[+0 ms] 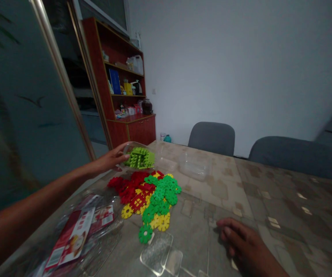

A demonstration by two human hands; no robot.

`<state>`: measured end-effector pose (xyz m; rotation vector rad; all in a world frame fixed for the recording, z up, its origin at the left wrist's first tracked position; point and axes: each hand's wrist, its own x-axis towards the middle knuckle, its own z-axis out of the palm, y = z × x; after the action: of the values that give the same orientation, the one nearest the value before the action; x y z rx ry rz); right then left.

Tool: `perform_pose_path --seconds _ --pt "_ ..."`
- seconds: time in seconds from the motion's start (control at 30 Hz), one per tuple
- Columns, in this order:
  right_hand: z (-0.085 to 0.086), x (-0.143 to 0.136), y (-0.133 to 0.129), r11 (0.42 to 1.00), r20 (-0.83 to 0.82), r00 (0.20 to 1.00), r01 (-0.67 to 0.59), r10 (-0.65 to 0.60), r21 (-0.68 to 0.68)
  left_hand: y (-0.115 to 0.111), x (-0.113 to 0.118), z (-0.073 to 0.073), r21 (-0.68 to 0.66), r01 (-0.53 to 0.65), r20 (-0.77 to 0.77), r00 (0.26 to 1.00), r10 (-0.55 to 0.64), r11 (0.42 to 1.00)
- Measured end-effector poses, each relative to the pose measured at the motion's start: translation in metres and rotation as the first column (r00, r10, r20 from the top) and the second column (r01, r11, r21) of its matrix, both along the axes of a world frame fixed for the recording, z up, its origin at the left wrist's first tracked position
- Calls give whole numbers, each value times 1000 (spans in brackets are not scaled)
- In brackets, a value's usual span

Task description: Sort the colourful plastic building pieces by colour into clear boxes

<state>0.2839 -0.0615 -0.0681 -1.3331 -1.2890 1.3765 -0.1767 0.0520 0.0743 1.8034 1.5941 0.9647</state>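
Observation:
My left hand (116, 157) grips the near left side of a clear plastic container (139, 144), thumb at its edge. Inside the container are light green toy pieces (140, 158), and it is tilted towards me. Just in front of it lies a loose heap of flat plastic building pieces: red ones (129, 185), green notched discs (166, 190) and yellow ones (163, 222). My right hand (241, 240) is at the table's near right, apart from the heap, its fingers loosely curled with nothing visible in them.
Another clear plastic container (194, 169) stands beyond the heap. Crumpled clear packaging with a red and white label (73, 238) lies at the near left of the patterned table (220, 184). Two grey chairs (212, 134) stand behind the table, and a wooden shelf unit (92, 57) at the back left.

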Motion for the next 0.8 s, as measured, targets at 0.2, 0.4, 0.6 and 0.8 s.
perform_pose_path --seconds 0.2,0.4,0.6,0.8 --pt "12 -44 26 962 204 978 -9 -49 274 -15 2 -10 53 46 -147 988 -38 998" --pt "0 -95 67 894 392 914 -90 -101 440 -27 8 -15 254 180 -499 866 -31 950" --pt "-5 -126 99 881 411 906 -112 -100 460 -40 21 -16 311 193 -678 732 75 930" --pt "-8 -140 114 863 420 905 -159 -67 480 -30 26 -8 435 168 -592 794 140 885"
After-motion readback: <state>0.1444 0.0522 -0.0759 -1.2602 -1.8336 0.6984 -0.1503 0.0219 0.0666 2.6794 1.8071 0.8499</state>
